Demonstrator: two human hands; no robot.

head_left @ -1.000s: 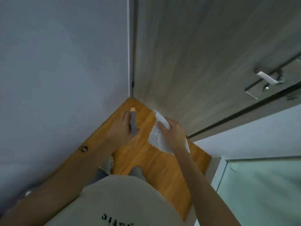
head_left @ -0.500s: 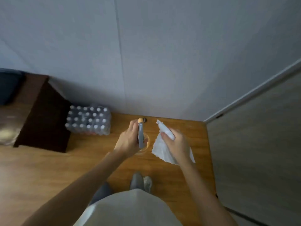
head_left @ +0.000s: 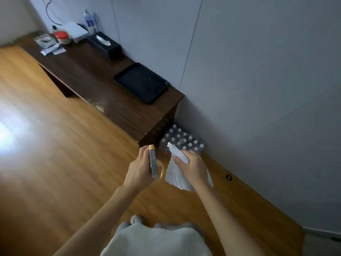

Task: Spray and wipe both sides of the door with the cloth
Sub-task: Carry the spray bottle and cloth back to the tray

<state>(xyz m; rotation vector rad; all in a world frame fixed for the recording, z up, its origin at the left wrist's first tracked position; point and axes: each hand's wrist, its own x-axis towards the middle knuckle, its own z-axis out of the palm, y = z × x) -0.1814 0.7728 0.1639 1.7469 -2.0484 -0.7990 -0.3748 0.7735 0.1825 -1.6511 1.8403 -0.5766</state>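
Note:
My left hand [head_left: 140, 169] grips a slim grey spray bottle [head_left: 153, 164] with a tan cap, held upright at waist height. Close to its right, my right hand [head_left: 192, 166] holds a white cloth [head_left: 176, 175] that hangs crumpled below my fingers. The two hands are a short gap apart above the wooden floor. The door is out of view; only a grey wall [head_left: 258, 71] fills the right side.
A dark wooden desk [head_left: 103, 89] runs along the wall, carrying a black tray [head_left: 141, 82], a black tissue box [head_left: 105, 45] and small items at its far end. A shrink-wrapped pack of water bottles [head_left: 181, 140] sits on the floor beside the desk. A door stopper [head_left: 228, 177] is near the skirting.
My view has swung left, away from the door, to the wall, desk and bottle pack. Both hands keep the same grip and spacing.

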